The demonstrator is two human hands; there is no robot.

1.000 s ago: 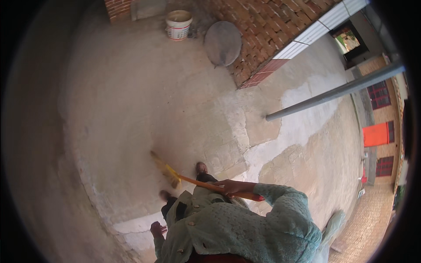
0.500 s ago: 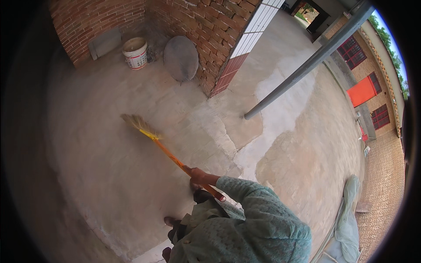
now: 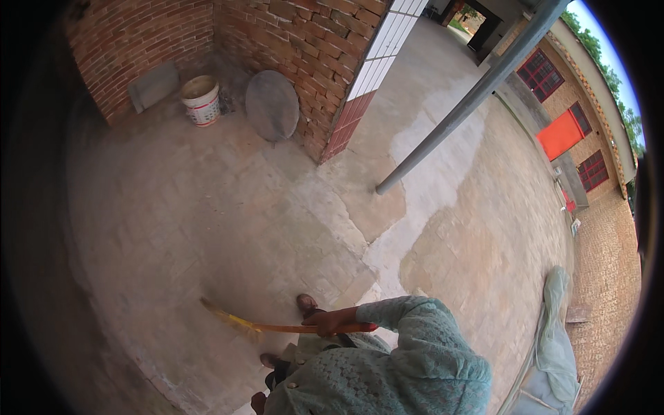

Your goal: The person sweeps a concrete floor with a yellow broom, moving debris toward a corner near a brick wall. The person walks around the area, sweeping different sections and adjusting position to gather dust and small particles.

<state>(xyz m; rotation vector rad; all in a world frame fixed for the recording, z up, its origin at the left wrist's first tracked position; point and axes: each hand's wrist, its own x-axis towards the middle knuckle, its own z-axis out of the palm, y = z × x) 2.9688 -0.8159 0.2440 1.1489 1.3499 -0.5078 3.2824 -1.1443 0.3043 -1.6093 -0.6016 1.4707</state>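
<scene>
a person in a pale green lace-patterned top [image 3: 415, 366] sweeps a bare concrete yard [image 3: 207, 228], seen from above. the right hand [image 3: 333, 321] is wrapped in a closed grip around the orange handle of a broom [image 3: 277, 327], fingers curled over the stick. the left hand cannot be made out with certainty at the lower edge, so whether it is spread or closed cannot be told. the broom lies almost level, running left from the hand, its yellow bristle head low against the concrete to the person's left, bristles splayed and blurred. a dark shoe [image 3: 306, 303] shows just beyond the handle, another foot [image 3: 270, 360] nearer the body.

to the near right, a pale grey-green cloth [image 3: 553, 332] lies bunched on the ground beside a brick-paved strip.

further out, a grey metal pole [image 3: 456, 111] slants up from the concrete to the far right. at the far left, in a corner of red brick wall [image 3: 138, 41], stands a white bucket [image 3: 201, 101] with a red band; its top looks filled with something pale brown, though what it is cannot be told. a grey flat slab [image 3: 153, 86] leans on the wall left of it, and a round grey disc [image 3: 272, 105] leans on the brick to its right. beyond, a building with an orange-red door [image 3: 560, 135] and red-framed windows closes the scene.
</scene>
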